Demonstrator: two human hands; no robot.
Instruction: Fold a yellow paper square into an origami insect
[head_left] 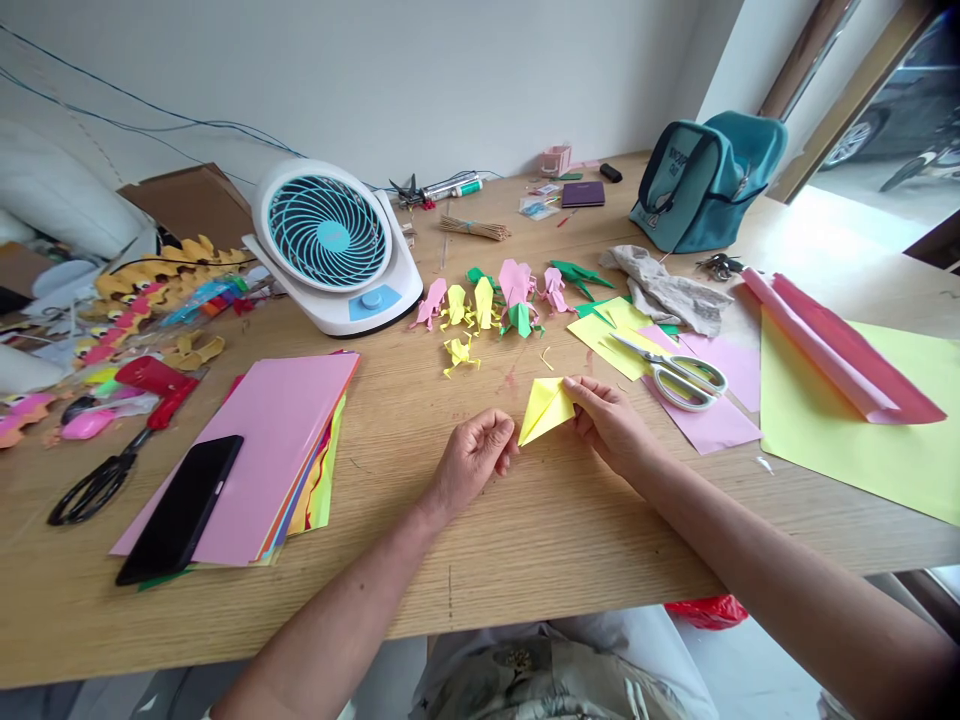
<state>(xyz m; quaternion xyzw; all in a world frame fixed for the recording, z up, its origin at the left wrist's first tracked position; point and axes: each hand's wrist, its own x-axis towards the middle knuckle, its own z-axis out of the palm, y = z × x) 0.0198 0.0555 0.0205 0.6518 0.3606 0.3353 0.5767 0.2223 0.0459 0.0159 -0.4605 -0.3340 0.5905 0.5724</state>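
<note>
A small folded yellow paper (545, 406) lies on the wooden table (480, 540) between my hands. My left hand (474, 458) is curled, its fingertips pinching the paper's lower left tip. My right hand (611, 422) grips the paper's right edge with thumb and fingers closed on it. Just beyond the paper stand several finished folded paper figures (495, 300) in pink, yellow and green.
A stack of coloured sheets (289, 430) with a black phone (184, 505) on it lies at left, black scissors (97, 485) beside it. A white and teal fan (334, 240) stands behind. Green-handled scissors (679, 375) rest on paper at right, near large yellow and pink sheets (847, 400) and a teal bag (705, 180).
</note>
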